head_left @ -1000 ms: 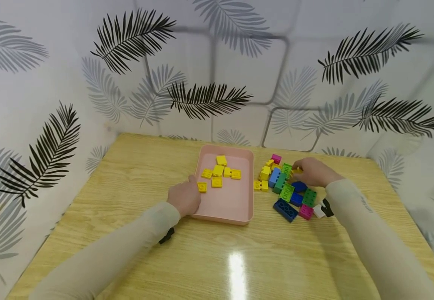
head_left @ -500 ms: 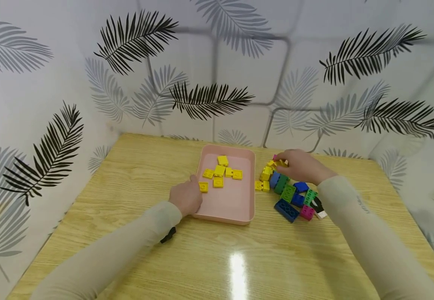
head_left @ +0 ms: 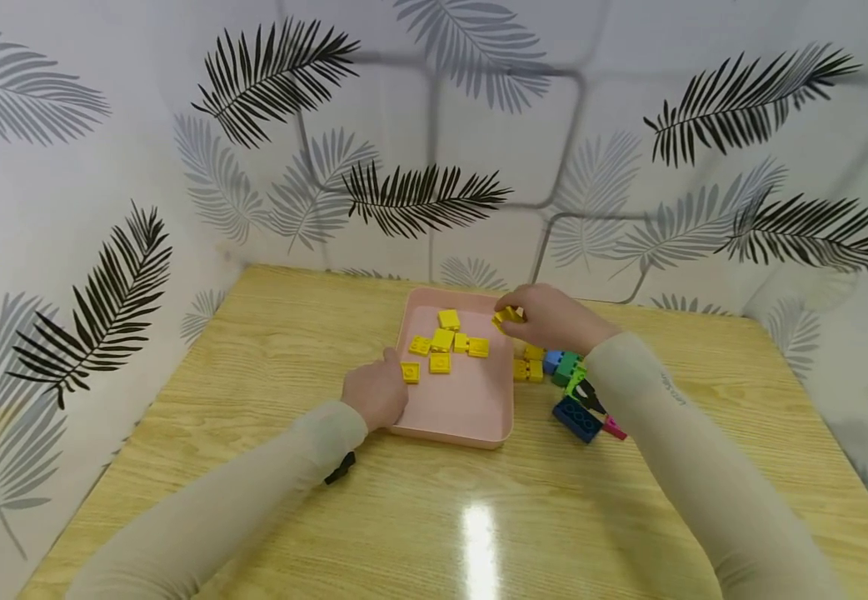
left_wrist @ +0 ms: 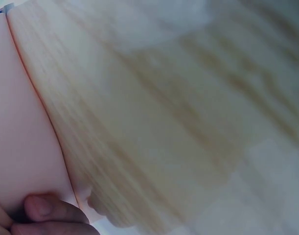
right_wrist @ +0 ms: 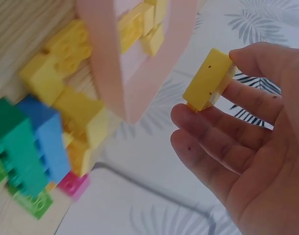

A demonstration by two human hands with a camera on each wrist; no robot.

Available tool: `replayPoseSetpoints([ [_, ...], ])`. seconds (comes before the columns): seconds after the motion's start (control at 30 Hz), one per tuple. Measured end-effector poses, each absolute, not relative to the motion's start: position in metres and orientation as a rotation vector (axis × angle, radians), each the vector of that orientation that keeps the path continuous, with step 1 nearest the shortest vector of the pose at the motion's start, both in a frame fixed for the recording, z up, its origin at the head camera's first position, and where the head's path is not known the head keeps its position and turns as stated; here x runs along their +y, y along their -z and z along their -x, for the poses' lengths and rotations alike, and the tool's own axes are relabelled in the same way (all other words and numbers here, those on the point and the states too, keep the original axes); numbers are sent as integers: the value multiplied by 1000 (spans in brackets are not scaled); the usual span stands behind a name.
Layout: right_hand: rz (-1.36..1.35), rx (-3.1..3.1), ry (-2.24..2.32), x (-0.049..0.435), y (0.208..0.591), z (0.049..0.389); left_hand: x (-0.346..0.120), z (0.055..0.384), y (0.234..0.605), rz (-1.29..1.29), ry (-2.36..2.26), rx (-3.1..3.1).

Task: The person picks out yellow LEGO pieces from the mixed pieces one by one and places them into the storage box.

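Observation:
The pink tray (head_left: 471,417) lies on the table with several yellow bricks (head_left: 443,340) inside. At its left side my left hand (head_left: 376,392) grips the wall; its curled fingers (left_wrist: 56,210) show against the tray in the left wrist view. My right hand (head_left: 554,318) is above the tray's right rim near the back corner. Between its thumb and fingers it pinches a yellow building brick (right_wrist: 209,80), held clear of the tray. The right hand and forearm partly hide the brick pile in the head view.
Right of the tray lies a pile of bricks: yellow ones (right_wrist: 41,78), a blue one (right_wrist: 44,132), a teal one (right_wrist: 23,149), a pink one (right_wrist: 73,185) and a dark blue one (head_left: 576,419). A patterned wall (head_left: 479,242) rises behind the wooden table (head_left: 291,325).
My right hand has moved left from the brick pile to the tray's right rim, carrying a yellow building brick. My left hand stays on the tray's left wall.

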State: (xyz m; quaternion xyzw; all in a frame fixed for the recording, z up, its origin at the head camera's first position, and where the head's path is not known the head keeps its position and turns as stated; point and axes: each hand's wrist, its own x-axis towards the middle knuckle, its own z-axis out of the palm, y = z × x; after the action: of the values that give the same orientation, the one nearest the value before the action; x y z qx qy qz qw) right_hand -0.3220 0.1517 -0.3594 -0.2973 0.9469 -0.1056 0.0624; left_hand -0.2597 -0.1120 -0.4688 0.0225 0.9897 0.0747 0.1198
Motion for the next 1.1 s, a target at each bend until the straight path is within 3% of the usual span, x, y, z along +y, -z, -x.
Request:
replayPoseSetpoints([
  [0.4,1014,2789,365,101,355,343,-114,261,468,-86,-229,2913],
  [1.1,993,2712,158,44,389,370,-113,259,470,-112,-152,2964],
])
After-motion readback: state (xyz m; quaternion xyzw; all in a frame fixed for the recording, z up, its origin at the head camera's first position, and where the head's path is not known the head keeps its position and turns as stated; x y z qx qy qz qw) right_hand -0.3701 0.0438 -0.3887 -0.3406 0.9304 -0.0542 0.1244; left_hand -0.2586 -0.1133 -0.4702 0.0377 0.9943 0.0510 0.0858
